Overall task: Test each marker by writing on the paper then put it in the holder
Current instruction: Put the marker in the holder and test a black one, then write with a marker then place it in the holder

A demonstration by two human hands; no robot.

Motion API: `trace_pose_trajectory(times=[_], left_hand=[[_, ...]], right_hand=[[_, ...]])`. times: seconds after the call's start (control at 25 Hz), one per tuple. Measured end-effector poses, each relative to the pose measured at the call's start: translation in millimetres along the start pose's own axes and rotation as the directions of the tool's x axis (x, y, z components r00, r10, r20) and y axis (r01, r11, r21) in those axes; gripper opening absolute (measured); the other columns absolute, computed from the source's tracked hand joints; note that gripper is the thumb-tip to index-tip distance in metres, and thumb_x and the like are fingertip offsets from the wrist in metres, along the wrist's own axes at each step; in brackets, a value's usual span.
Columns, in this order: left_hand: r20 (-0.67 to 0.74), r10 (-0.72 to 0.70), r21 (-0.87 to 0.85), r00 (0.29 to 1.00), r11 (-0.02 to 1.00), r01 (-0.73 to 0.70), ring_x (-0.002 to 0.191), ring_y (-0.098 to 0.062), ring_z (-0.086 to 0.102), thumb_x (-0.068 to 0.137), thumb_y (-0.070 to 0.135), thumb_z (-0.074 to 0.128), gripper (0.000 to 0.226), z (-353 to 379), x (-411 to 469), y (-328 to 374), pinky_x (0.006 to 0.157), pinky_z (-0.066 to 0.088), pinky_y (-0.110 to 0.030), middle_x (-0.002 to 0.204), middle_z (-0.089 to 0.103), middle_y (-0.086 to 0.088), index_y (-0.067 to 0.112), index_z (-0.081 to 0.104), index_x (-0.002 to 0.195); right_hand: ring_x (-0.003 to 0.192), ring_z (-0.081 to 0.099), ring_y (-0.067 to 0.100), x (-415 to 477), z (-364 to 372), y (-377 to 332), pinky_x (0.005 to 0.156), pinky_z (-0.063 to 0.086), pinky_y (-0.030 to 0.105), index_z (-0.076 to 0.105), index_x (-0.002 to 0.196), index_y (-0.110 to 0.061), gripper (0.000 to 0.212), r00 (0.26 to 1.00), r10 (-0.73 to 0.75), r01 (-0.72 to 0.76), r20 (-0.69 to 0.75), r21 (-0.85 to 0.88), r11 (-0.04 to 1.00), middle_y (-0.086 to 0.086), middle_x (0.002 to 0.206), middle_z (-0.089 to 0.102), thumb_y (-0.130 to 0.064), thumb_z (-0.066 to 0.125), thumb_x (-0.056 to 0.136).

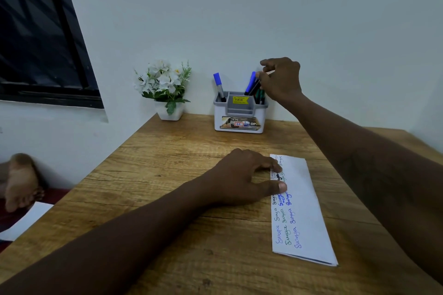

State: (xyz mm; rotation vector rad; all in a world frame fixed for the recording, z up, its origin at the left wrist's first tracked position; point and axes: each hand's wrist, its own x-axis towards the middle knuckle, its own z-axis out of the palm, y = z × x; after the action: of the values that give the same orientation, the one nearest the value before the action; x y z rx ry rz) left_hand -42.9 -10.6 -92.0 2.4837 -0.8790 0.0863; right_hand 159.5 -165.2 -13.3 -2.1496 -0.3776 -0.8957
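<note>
at the holder (239, 115), grip of right hand (281, 80) unclear by cap-up, right-leaning marker (250, 82); left hand (242, 175) presses paper (304, 211).

We see a plain, pale wall (263, 7) behind a wooden desk (167, 175) with a strong brown grain. The desk's far edge meets that wall. At upper left, a dark window (36, 31) sits in a black frame. A small white pot of white flowers (167, 88) stands at the desk's back left corner, close to the wall. Past the desk's left edge, lower down, a white sheet (26, 220) and a bare foot (21, 182) lie on dark red fabric (55, 195). The light is dim and even.
</note>
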Motion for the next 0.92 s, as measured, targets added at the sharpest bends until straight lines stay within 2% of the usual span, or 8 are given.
trace_pose_trajectory(times=[0.08,0.2,0.32,0.4,0.48,0.56,0.72,0.92], left_hand=[[-0.016,0.008,-0.006,1.0,1.0,-0.008,0.128,-0.004,0.058,0.092,0.057,0.066,0.048,0.4,-0.4,-1.3,0.109,0.044,-0.03,0.141,0.064,0.014,0.03,0.067,0.133],[-0.031,0.016,-0.011,0.999,1.0,-0.017,0.128,-0.001,0.057,0.091,0.057,0.067,0.047,1.6,-0.4,-3.8,0.11,0.043,-0.027,0.14,0.064,0.016,0.031,0.068,0.131],[-0.056,0.019,-0.01,0.998,1.0,-0.02,0.127,0.002,0.057,0.09,0.058,0.068,0.046,3.3,-0.4,-5.3,0.109,0.044,-0.024,0.138,0.065,0.016,0.032,0.069,0.128],[-0.092,0.018,-0.012,0.996,1.0,-0.019,0.124,0.001,0.06,0.089,0.057,0.07,0.045,4.8,0.4,-5.7,0.107,0.047,-0.024,0.137,0.066,0.015,0.03,0.07,0.126],[-0.126,0.017,0.004,0.992,1.0,-0.017,0.118,0.001,0.063,0.089,0.056,0.071,0.044,5.7,0.7,-4.7,0.098,0.048,-0.019,0.136,0.067,0.015,0.03,0.071,0.124],[-0.146,0.01,0.024,0.989,1.0,-0.006,0.112,0.005,0.061,0.089,0.056,0.07,0.041,6.0,0.8,-3.1,0.092,0.045,-0.014,0.134,0.068,0.016,0.032,0.072,0.122],[-0.136,0.003,-0.013,0.991,1.0,-0.005,0.118,-0.001,0.063,0.089,0.057,0.07,0.037,7.9,0.7,1.9,0.103,0.051,-0.033,0.131,0.069,0.016,0.034,0.074,0.117],[-0.007,0.036,-0.009,0.999,0.999,-0.036,0.127,0.002,0.054,0.085,0.068,0.065,0.048,10.5,1.0,2.9,0.11,0.044,-0.033,0.137,0.061,0.027,0.043,0.066,0.127]], right_hand=[[0.082,0.076,0.022,-9.4,-13.3,-2.2,0.086,0.062,0.041,0.079,0.108,-0.009,0.027,1.0,-0.006,0.006,-0.006,0.05,0.999,0.007,0.098,0.077,-0.022,0.072,0.085],[0.065,0.076,0.015,-37.9,-44.4,-4.3,0.07,0.065,0.038,0.081,0.094,-0.009,0.013,0.999,-0.043,0.042,0.019,0.055,0.998,0.001,0.079,0.076,-0.015,0.072,0.089],[0.063,0.075,0.012,-77.9,-78.4,-1.3,0.064,0.065,0.035,0.082,0.094,-0.007,0.01,0.996,-0.044,0.04,0.077,0.046,0.998,0.003,0.078,0.077,-0.012,0.073,0.09],[0.063,0.073,0.006,-103.7,-99.6,2.7,0.064,0.064,0.027,0.082,0.093,-0.01,0.008,0.991,-0.044,0.041,0.13,0.026,0.999,0.001,0.081,0.078,-0.012,0.076,0.088],[0.062,0.068,-0.006,-124.5,-121.1,5.3,0.063,0.055,0.012,0.083,0.091,-0.012,0.007,0.981,-0.044,0.047,0.191,-0.013,0.999,-0.003,0.085,0.078,-0.012,0.078,0.087],[0.065,0.066,-0.011,-137.5,-142.7,8.1,0.063,0.046,0.004,0.083,0.091,-0.012,0.006,0.96,-0.031,0.045,0.277,-0.043,0.998,-0.006,0.088,0.078,-0.012,0.08,0.086],[0.076,0.068,-0.009,-143.1,-191.8,18.2,0.069,0.046,0.004,0.084,0.093,-0.019,0.009,0.88,0.03,0.028,0.474,-0.114,0.993,-0.012,0.088,0.079,-0.017,0.083,0.084],[0.071,0.06,-0.015,-142.0,-236.8,28.1,0.063,0.04,0.004,0.083,0.089,-0.028,0.009,0.71,0.151,0.083,0.688,-0.294,0.952,-0.019,0.086,0.077,-0.022,0.085,0.082]])
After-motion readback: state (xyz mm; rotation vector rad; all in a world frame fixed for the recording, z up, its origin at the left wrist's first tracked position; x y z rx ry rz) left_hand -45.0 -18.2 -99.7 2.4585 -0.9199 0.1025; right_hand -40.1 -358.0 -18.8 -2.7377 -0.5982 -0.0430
